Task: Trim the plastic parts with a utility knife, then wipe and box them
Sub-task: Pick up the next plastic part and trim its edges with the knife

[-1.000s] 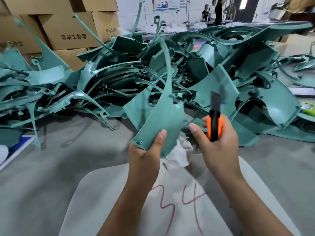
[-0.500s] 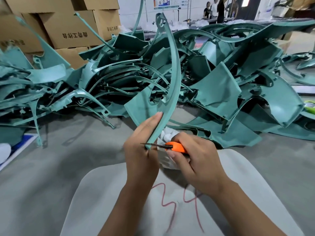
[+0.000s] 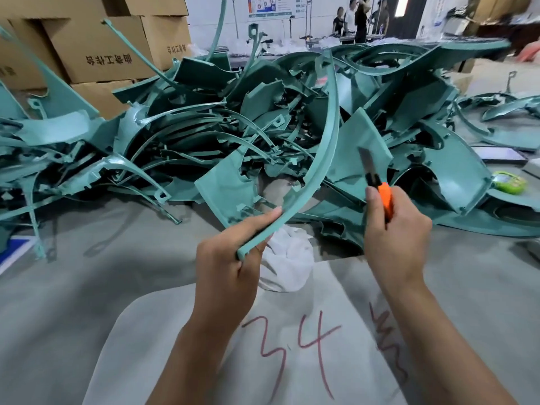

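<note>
My left hand (image 3: 230, 267) grips the teal curved plastic part (image 3: 318, 171) by its lower end. My right hand (image 3: 394, 238) is wrapped around the orange utility knife (image 3: 380, 191) (blade out, pointing up), clear of the part.

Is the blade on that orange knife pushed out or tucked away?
Out. A bare grey blade sticks up from the orange utility knife gripped in the right hand.

a factory workshop: a heap of teal plastic parts (image 3: 263, 127) mid-frame, stacked cardboard boxes (image 3: 96, 45) upper left, workers (image 3: 361, 20) at benches top centre.
</note>
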